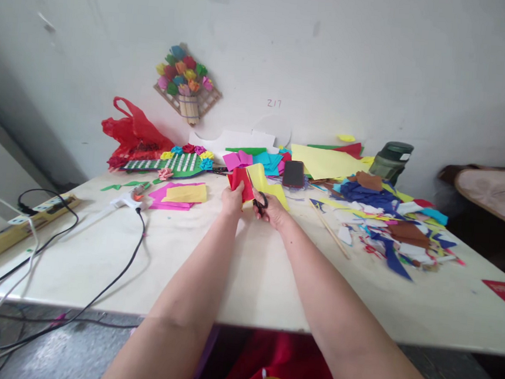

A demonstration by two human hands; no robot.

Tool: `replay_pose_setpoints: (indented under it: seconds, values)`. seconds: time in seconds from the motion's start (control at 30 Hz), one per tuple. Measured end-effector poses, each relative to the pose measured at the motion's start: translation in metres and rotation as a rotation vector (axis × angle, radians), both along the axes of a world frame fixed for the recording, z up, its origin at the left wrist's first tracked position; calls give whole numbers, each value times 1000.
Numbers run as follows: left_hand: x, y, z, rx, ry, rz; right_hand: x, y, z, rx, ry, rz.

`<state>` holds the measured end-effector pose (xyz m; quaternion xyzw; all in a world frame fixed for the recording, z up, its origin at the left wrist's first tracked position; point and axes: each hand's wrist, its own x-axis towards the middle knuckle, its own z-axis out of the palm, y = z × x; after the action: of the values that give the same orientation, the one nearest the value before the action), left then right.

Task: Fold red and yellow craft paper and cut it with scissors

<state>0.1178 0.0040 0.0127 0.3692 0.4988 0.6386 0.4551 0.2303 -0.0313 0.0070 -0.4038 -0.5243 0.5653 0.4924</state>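
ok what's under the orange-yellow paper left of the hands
Pink paper sticks out from under the orange-yellow paper, at its left and along parts of its top and bottom edges. Whatever lies beneath its middle is covered.

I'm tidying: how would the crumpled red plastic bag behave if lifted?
The crumpled red plastic bag would probably sag and fold, given its thin, creased film. That film may feel slippery, looking smooth between creases. Weight is unclear: its inside is mostly hidden.
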Motion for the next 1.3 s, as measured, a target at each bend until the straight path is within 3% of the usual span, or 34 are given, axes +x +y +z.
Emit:
replay_pose_setpoints:
  seconds: [0.67,0.9,1.3]
  values:
    - [-2,-1,1,-44,-65,-17,-1,0,-2,35,4,-1]
    - [3,-6,3,10,-148,-102,4,0,0,-8,19,15]
    - [1,-2,1,34,-141,-54,15,-4,9,-41,22,55]
